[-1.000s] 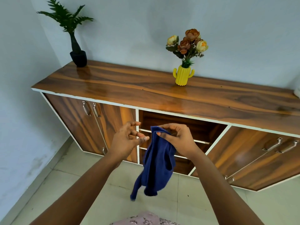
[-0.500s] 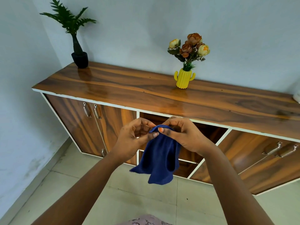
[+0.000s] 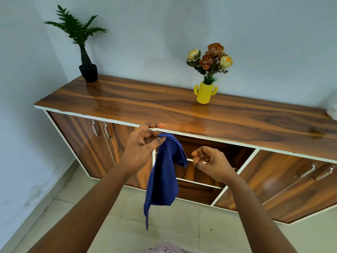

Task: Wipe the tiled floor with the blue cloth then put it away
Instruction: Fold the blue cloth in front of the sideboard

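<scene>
Holding up the blue cloth (image 3: 165,172) by its top corner, pinched between thumb and fingertips of the left hand (image 3: 141,149), in front of a long wooden counter (image 3: 164,108) set against a pale wall. Hanging limp from that pinch, well above the tiled floor (image 3: 182,230), with one narrow tail trailing lowest and the fold nearest the right hand draping free. Hovering just beside the cloth and not touching it, the right hand (image 3: 211,162), fingers curled loosely inward and gripping nothing. Reaching in from the bottom edge, both bare forearms. Standing open directly behind the cloth, the middle compartment (image 3: 218,154) of the counter, showing dark shelves edged in white. Staying shut on either side, pairs of cabinet doors with metal handles (image 3: 102,129). Sitting on the glossy top, a yellow cactus-shaped vase (image 3: 205,93) filled with orange and cream flowers (image 3: 211,58), and well apart at the far left end, a green plant in a black pot (image 3: 88,72). Peeking in at the bottom edge, a scrap of patterned pink fabric (image 3: 164,249).
</scene>
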